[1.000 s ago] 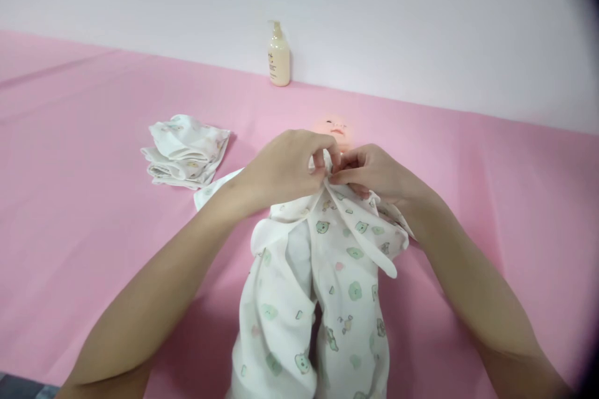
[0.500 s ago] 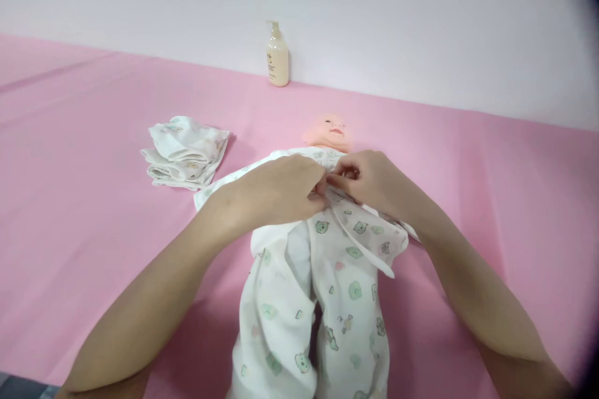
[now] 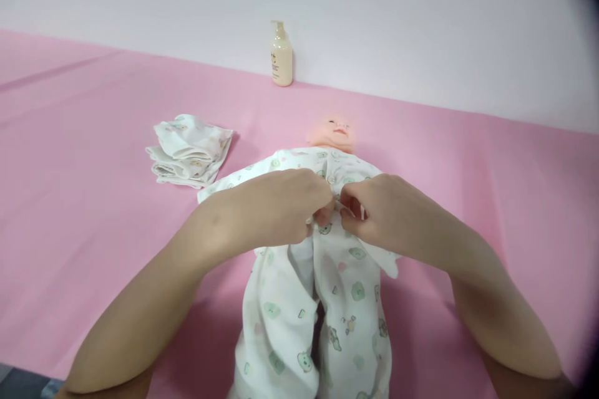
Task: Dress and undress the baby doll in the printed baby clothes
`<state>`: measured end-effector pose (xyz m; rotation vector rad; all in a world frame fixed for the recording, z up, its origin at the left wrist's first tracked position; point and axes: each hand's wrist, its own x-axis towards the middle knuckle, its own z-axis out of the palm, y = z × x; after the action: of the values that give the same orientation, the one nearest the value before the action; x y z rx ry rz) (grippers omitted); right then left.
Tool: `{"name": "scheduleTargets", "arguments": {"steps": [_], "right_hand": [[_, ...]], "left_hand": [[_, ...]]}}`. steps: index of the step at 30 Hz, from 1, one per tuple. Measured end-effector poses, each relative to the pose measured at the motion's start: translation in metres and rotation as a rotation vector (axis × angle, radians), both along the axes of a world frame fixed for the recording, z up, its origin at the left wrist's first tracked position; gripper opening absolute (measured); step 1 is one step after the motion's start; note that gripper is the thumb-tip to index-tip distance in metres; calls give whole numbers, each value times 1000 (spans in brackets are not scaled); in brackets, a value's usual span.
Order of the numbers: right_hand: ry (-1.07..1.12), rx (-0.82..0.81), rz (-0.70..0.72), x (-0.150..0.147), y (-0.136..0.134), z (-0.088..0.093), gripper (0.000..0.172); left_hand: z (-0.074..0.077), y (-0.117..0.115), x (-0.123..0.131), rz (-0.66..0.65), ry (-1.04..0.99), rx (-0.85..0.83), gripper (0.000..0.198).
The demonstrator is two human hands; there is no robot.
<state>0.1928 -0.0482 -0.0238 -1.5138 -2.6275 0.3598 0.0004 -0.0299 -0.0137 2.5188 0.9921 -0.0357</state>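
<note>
Evidently, from the head view, both hands were at work on the doll (image 3: 331, 135), which lay on its back on the pink sheet (image 3: 84, 168), its head away from the person and its legs running off the lower edge. It wore white clothes (image 3: 358, 318) printed with small green figures. The left hand (image 3: 283, 206) lay back upward over the front of the clothes, its fingers curled under; whether they pinched the cloth could not be told. The right hand (image 3: 393, 215) faced it just across the middle seam, thumb and forefinger bent toward each other at the cloth (their tips were too small and shadowed to show whether they had hold of it). The two hands were near each other but apart. Below the right hand a pale flap (image 3: 389, 265) stuck out sideways. One sleeve (image 3: 253, 169) stretched out behind the left hand, its end just beside a stack of folded cloths (image 3: 191, 149). Farther back, a cream pump bottle (image 3: 281, 62) stood upright near the white wall (image 3: 397, 19).
</note>
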Motion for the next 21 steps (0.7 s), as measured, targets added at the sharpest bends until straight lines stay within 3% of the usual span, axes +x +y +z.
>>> {"name": "scheduleTargets", "arguments": {"steps": [6, 12, 16, 21], "right_hand": [[-37, -34, -33, 3, -4, 2, 35], [9, -90, 29, 7, 1, -1, 37], [80, -117, 27, 7, 1, 3, 30], [375, -308, 10, 4, 5, 15, 12]], "left_hand": [[13, 0, -5, 44, 117, -32, 16], [14, 0, -6, 6, 56, -40, 26], [14, 0, -3, -29, 57, -13, 19], [20, 1, -1, -26, -158, -57, 15]]}}
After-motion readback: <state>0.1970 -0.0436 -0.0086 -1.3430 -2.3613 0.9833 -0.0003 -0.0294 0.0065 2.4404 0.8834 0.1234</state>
